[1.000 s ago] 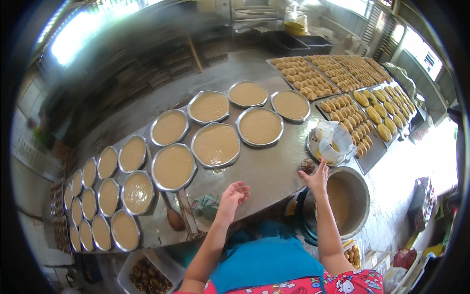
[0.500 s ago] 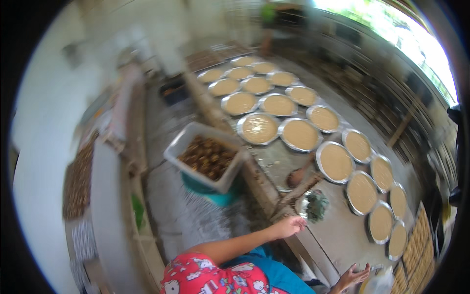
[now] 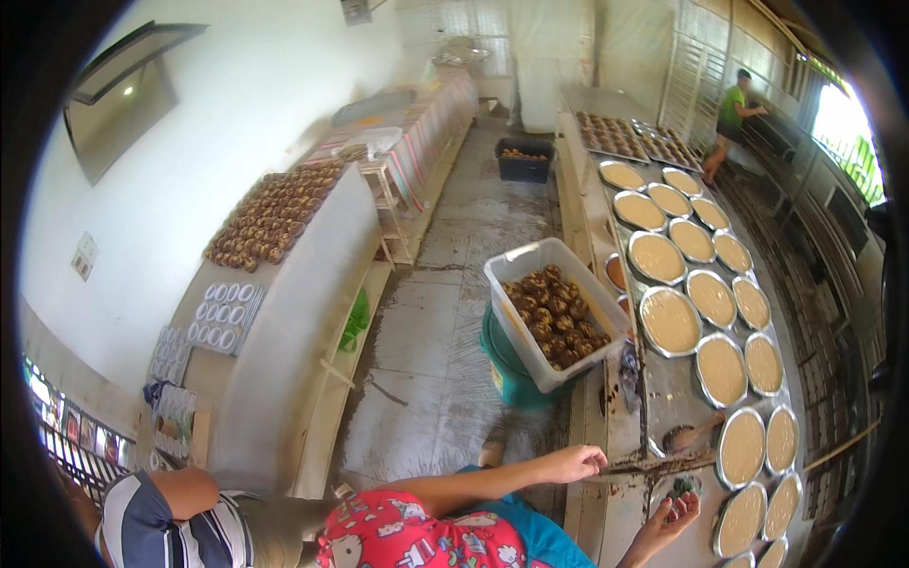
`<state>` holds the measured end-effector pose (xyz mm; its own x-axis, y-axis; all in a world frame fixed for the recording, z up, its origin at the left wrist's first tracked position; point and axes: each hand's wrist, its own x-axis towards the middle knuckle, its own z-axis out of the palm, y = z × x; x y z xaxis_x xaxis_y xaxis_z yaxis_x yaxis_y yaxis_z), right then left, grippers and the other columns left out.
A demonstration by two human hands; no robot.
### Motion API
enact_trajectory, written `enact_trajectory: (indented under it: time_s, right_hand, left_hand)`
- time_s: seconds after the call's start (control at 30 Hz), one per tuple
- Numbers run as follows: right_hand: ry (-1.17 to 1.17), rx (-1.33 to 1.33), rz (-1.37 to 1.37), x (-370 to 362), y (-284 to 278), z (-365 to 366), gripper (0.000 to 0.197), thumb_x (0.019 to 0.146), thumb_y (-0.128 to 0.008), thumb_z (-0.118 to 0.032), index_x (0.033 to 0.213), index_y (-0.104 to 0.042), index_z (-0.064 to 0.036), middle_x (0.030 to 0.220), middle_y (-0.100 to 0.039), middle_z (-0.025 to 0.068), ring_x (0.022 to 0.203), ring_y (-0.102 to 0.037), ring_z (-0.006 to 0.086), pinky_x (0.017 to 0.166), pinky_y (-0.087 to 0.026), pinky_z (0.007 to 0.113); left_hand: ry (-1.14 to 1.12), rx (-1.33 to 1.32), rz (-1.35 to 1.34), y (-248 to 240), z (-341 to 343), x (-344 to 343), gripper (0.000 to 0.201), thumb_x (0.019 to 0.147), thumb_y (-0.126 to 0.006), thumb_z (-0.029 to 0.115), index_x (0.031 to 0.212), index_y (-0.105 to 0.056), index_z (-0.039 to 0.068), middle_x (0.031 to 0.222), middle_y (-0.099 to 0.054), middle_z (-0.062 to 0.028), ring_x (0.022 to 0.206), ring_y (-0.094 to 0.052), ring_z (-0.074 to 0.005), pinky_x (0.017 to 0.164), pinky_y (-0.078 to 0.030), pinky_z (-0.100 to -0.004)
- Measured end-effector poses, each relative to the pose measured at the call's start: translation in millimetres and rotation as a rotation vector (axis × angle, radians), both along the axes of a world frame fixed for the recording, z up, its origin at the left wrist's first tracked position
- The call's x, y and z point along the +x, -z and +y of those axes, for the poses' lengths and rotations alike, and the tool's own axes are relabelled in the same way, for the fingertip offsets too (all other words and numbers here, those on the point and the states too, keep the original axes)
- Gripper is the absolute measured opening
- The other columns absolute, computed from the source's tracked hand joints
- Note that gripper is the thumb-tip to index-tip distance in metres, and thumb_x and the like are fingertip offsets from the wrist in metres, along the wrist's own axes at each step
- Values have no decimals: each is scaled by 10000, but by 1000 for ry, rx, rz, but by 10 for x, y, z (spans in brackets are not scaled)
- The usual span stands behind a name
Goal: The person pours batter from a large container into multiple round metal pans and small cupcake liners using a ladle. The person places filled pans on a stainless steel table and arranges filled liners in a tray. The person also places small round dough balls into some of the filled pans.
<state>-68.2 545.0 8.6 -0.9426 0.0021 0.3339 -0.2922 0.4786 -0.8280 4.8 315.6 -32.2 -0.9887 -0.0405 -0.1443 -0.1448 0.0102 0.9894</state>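
Observation:
My left hand (image 3: pixel 576 464) hovers at the near edge of the right-hand work table, its fingers curled together and nothing visible in them. Beside its fingertips lies a dark wooden stick or slat (image 3: pixel 653 464). My right hand (image 3: pixel 672 523) is palm up over the table, fingers loosely bent and apart, holding nothing. Just behind it is a small clear dish (image 3: pixel 663 488) with something dark green in it, partly covered by the fingers. A brown ladle-like scoop (image 3: pixel 680 438) rests nearby. Round metal pans of pale tan batter (image 3: pixel 740 447) line the table.
A clear plastic bin (image 3: pixel 516 254) of brown-and-yellow round cakes stands on a green tub (image 3: pixel 507 358). On the left counter are more cakes (image 3: pixel 275 220) and white cup trays (image 3: pixel 225 317). A person in stripes (image 3: pixel 170 521) is at lower left; another in green (image 3: pixel 731 106) stands far right.
The view has swung left, bringing the left counter and the striped-shirt person into sight. My right hand has come up beside the green dish. My left hand stays near the table edge.

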Motion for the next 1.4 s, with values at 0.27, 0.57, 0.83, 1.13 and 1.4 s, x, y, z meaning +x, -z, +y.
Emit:
enact_trajectory:
  time_s: [0.27, 0.57, 0.83, 1.13, 1.4]
  right_hand:
    - [-249, -97, -7, -411, -96, -1456, 379, 824, -500, 34, 1197, -462, -14, 1112, -517, 102, 919, -497, 203, 772, -421, 328]
    - [-528, -69, -202, -945, 55, -2291, 281, 833, -507, 15, 1113, -512, -7, 975, -550, 81, 864, -520, 172, 741, -417, 290]
    - [-845, -18, -215, -1467, -42, -2913, 233, 830, -499, 38, 1057, -528, -3, 864, -562, 84, 761, -537, 170, 701, -440, 284]
    - [-1163, -9, -318, -878, -106, -4470, 174, 830, -520, 52, 988, -571, 1, 797, -585, 65, 710, -555, 127, 661, -450, 259]
    - [-1610, 121, -169, 597, -177, -6574, 203, 768, -574, 71, 960, -585, 5, 872, -588, 136, 725, -596, 241, 650, -482, 311]
  left_hand:
    - [-118, -129, -27, -55, -1104, -230, 225, 871, -536, 118, 1068, -573, 16, 925, -641, -122, 855, -609, -217, 764, -479, -330]
    - [-402, -145, -124, 112, -2030, -357, 239, 885, -532, 81, 1118, -537, 29, 1012, -622, -98, 941, -599, -167, 821, -472, -301]
    - [-885, -287, -262, 148, -2425, 273, 305, 851, -550, 98, 1154, -558, 65, 1033, -633, -101, 958, -601, -193, 827, -474, -302]
    - [-1776, -579, -478, -98, -3804, 2939, 355, 816, -579, 135, 1156, -587, 35, 1121, -634, -130, 980, -617, -248, 834, -485, -352]
    - [-2033, -1010, -597, -336, -5233, 4868, 293, 756, -645, 72, 1045, -613, 44, 1000, -640, -131, 965, -599, -279, 851, -452, -376]
